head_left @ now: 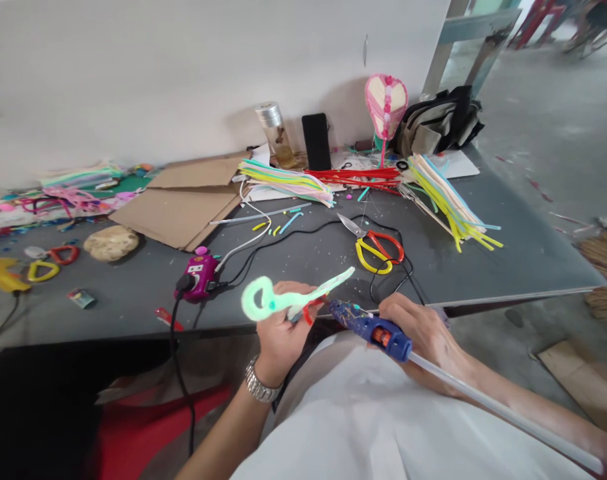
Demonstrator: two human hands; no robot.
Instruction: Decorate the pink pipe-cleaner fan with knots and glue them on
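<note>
Left hand [282,333], right hand [426,337], both closed

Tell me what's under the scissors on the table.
The scissors lie flat on the dark grey table, with small scraps scattered nearby and a black cord curving close to their handles. Whatever lies directly beneath them is covered, so it cannot be seen.

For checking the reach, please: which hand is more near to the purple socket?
Left hand is nearer: right of the purple socket, lower in view. Right hand: much farther right.

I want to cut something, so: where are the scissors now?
In the head view, the scissors lie on the grey table, right of centre, beyond the blue glue gun in the right hand.
</note>
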